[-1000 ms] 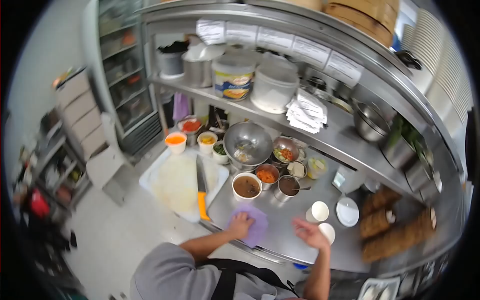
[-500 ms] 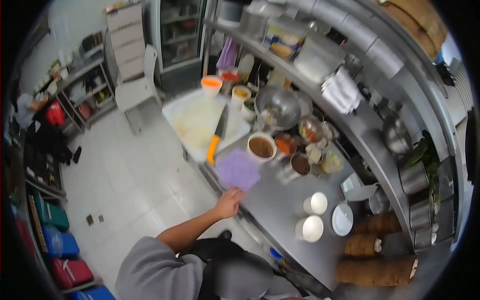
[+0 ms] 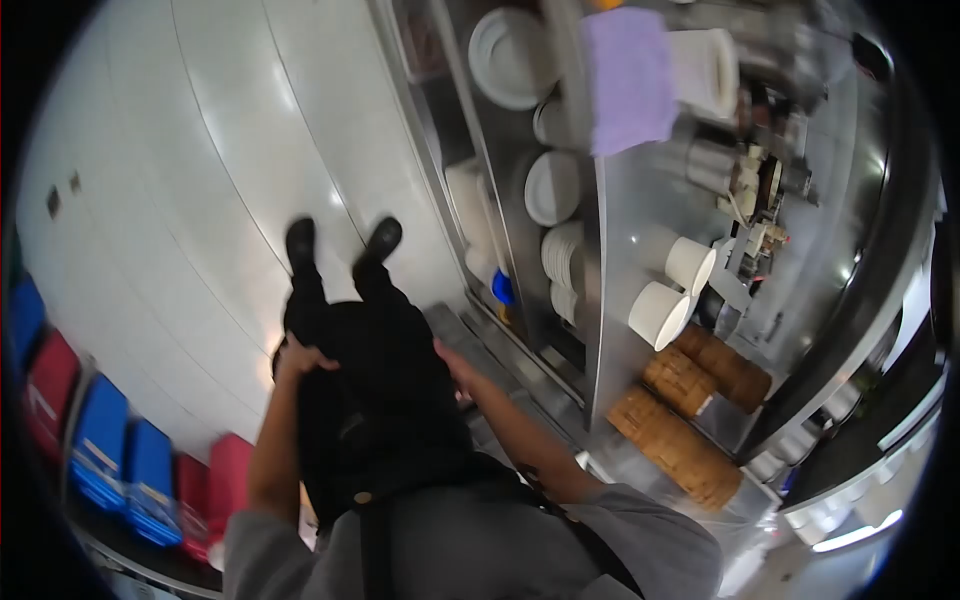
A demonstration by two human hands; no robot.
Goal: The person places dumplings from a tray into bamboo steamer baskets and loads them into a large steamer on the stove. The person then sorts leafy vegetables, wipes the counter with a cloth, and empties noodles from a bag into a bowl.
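Observation:
My left hand (image 3: pixel 305 357) lies against the left side of the black apron (image 3: pixel 385 380) at thigh height, a finger or thumb stretched across the cloth. At the apron's right edge is my right hand (image 3: pixel 455 370), seen edge-on and partly hidden, its fingers extended along the fabric. Both look open, with no object visible in either. A purple cloth (image 3: pixel 632 80) lies on the steel counter at the top, away from both hands. Two white tubs (image 3: pixel 660 312) stand on the counter to the right.
Below the counter, shelves hold stacked white plates (image 3: pixel 552 188). Bamboo steamers (image 3: pixel 675 447) sit at the counter's near end. Lidded blue boxes (image 3: pixel 100 440) and red boxes (image 3: pixel 50 385) line the left side. Pale floor (image 3: pixel 200 250) lies ahead of my black shoes (image 3: pixel 300 240).
The view has swung downward and turned. My left hand has left the purple cloth at the counter edge and is now at the apron. My right hand has come into view.

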